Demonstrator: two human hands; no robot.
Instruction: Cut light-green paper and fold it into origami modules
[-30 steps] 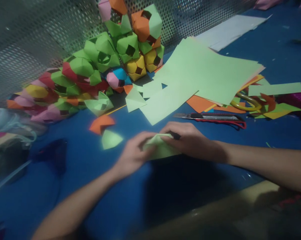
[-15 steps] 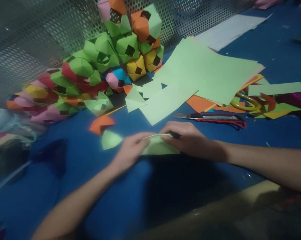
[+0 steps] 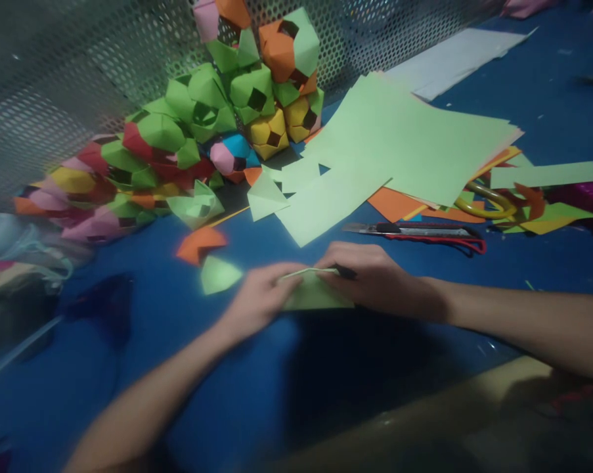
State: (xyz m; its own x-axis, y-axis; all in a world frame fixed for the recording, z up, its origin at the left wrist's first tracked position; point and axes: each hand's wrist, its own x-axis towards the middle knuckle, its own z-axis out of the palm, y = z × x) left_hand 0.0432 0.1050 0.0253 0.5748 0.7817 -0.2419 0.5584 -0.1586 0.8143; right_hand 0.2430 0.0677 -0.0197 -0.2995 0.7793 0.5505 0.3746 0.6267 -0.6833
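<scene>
Between my hands is a light green sheet of paper, with a folded edge along its top. My left hand grips its left end, thumb along the edge. The right end is pinched in my right hand, whose fingers curl over the far side and partly hide it. A small dark shape shows by my right thumb; I cannot make out what it is. Just left of my left hand lie a small folded light green paper piece and an orange folded piece.
Beyond my hands lies a red-handled box cutter, blade to the left. A stack of light green sheets fans out behind it. Several folded paper balls are piled against a perforated metal panel. Yellow-handled scissors sit among scraps.
Both hands have shifted very slightly toward me with the green paper. Its top edge now shows a slight bend in the middle. Other things look the same.
</scene>
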